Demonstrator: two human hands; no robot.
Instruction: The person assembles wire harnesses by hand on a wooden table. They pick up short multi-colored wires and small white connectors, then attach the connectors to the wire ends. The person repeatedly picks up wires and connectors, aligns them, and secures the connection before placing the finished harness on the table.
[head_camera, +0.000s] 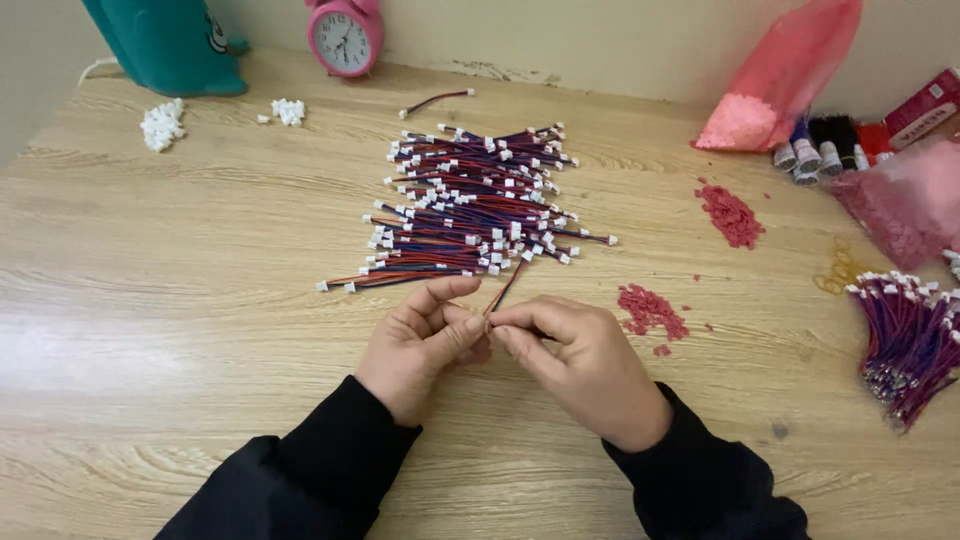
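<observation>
Red-blue wire (508, 285) — end hidden between fingertips (500, 322)

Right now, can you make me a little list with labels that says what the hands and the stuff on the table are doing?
Left hand: pinches one thin red-and-blue wire at its near end.
Right hand: fingers pinch the same wire, touching the left hand.
Straight ahead: heap of red-and-blue wires with white plugs.
Right side: small piles of pink plastic bits, bundle of purple wires.
Far edge: pink round alarm clock, loose white plugs.
Surface: light wooden table.
</observation>
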